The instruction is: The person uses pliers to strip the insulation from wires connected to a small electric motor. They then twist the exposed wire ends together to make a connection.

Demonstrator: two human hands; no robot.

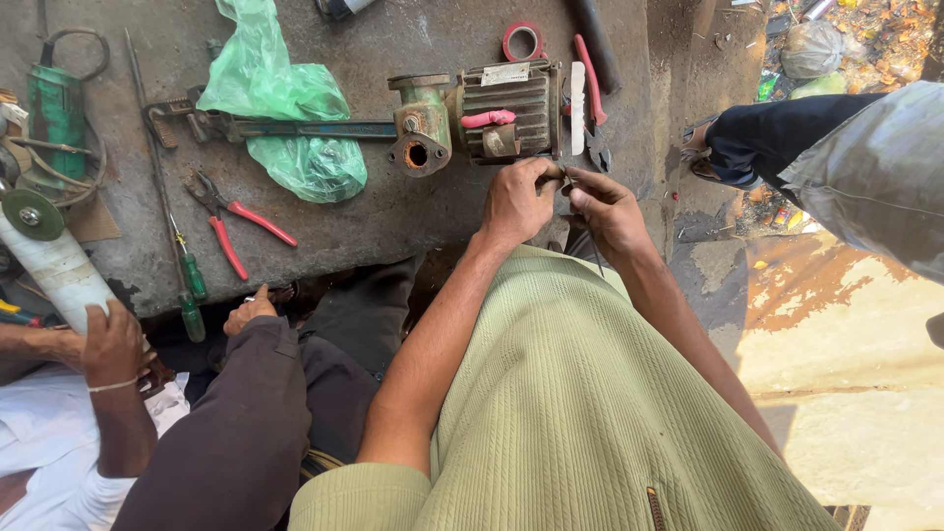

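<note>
My left hand (515, 202) and my right hand (608, 208) meet just below a small electric motor pump (492, 116) on a grey concrete slab (374, 221). Both pinch a thin dark wire or small part (567, 179) between their fingertips. A thin strand hangs down from my right hand. The pump has a ribbed dark body and a green inlet flange at its left end. A pink-handled tool lies on top of the ribbed body. My green ribbed shirt fills the lower frame.
Red-handled pliers (234, 218), green screwdrivers (190, 285), a blue pipe wrench (285, 129), green plastic bags (285, 108), a red tape roll (522, 41) and a green angle grinder (54, 113) lie on the slab. Another person's hand (113, 344) grips a white pipe at left. A third person stands at right.
</note>
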